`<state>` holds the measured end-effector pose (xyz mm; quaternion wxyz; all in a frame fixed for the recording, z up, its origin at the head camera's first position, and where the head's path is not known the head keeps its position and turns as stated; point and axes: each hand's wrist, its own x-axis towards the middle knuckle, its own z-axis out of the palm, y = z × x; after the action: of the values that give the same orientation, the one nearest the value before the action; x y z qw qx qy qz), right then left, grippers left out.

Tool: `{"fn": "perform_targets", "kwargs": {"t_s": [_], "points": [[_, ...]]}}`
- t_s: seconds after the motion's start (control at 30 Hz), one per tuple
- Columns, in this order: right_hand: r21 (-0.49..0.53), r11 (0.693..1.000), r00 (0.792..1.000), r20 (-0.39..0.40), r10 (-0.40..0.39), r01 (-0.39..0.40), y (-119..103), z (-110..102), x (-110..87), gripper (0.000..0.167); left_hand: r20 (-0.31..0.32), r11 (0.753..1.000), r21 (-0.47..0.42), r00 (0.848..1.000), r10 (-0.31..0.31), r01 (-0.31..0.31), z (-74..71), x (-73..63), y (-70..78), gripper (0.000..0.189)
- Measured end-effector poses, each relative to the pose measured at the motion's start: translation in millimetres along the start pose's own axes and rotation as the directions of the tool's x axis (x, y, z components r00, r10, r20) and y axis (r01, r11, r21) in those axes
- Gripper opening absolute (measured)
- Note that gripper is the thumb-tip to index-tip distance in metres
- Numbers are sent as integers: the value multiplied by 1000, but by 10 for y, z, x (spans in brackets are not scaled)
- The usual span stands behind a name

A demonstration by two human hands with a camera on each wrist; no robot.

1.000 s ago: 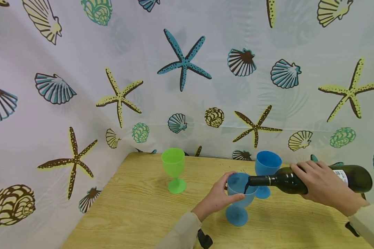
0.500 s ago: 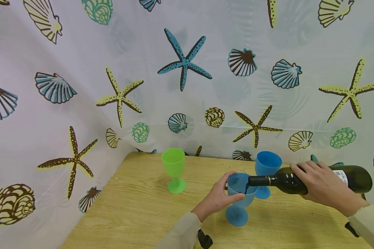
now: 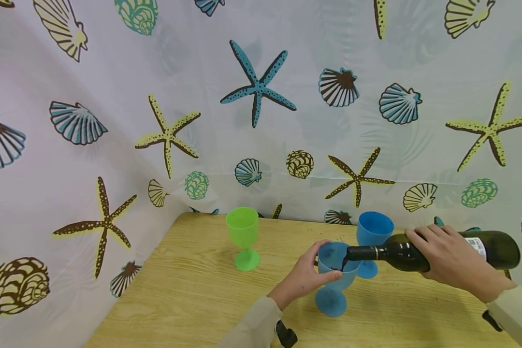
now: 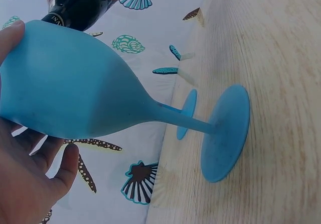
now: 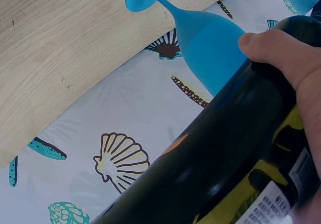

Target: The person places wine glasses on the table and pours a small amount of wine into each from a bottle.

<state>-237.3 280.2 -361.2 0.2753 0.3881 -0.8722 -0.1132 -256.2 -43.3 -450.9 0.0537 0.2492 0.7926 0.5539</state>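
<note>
My left hand (image 3: 302,278) grips the bowl of a blue plastic goblet (image 3: 341,282) from the left, thumb near the rim. The goblet's foot is down at the tabletop in the left wrist view. My right hand (image 3: 454,261) holds a dark green wine bottle (image 3: 402,253) lying nearly level, its neck (image 3: 362,253) over the goblet's rim. A thin stream of dark liquid (image 3: 344,263) runs from the mouth into the bowl. Just behind stands a second blue goblet (image 3: 369,234), partly hidden by the bottle and the front goblet. The liquid's level inside is hard to see.
A green goblet (image 3: 242,234) stands upright to the left on the wooden table (image 3: 191,290). A white curtain (image 3: 287,135) printed with shells and starfish hangs behind the table and along its left side. Small dark specks mark the wood near the back blue goblet.
Dark liquid keeps flowing from the bottle, the stream now spreading a little more to the left inside the bowl. Both hands, bottle and goblets stay almost still.
</note>
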Motion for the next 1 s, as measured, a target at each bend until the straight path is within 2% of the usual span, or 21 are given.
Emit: {"fn": "perform_targets", "kwargs": {"t_s": [1.0], "points": [[-5, 1000, 1000, 0, 14, -14, 5, 3, 13, 95, 8, 1000, 4, 1000, 12, -12, -10, 1, -4, 69]]}}
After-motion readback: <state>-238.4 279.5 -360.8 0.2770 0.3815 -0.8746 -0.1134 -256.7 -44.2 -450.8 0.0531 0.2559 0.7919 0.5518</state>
